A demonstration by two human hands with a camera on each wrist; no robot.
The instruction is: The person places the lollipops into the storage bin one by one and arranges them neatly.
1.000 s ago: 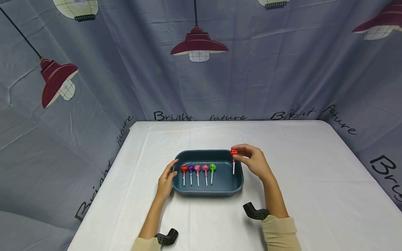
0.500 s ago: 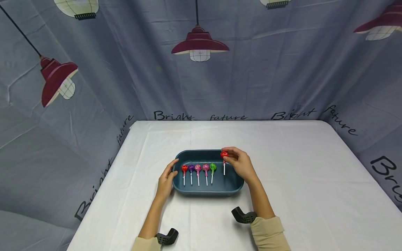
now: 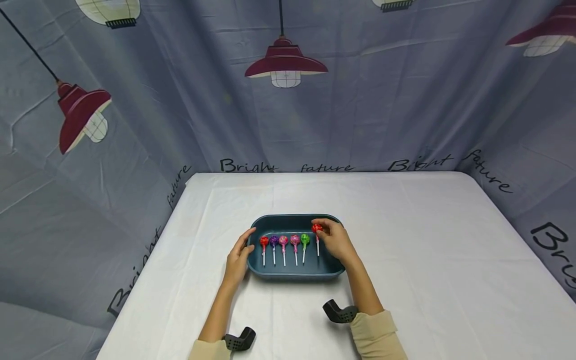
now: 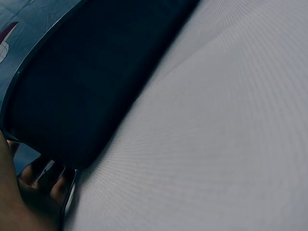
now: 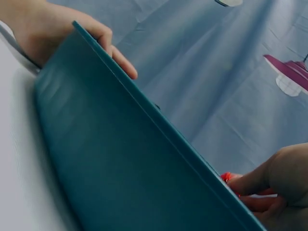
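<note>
A dark teal tray lies on the white table. My left hand grips its left end, with thumb and fingers at the rim; the right wrist view shows this hand over the far corner. Toward the tray's right side, my right hand pinches a red lollipop by its wrapped head, stick pointing down to the front. Left of it in the tray, a green lollipop, two pink ones, a purple lollipop and another red lollipop form a row. The tray wall mostly hides the held lollipop in the right wrist view.
White cloth covers the table. A grey-blue curtain printed with lamps and lettering hangs behind and at both sides. Each wrist wears a black camera mount, the right mount standing over the table in front of the tray.
My right hand has moved left and slightly nearer with the red lollipop, from the tray's right end to beside the green one. The left hand and the row have stayed put.
</note>
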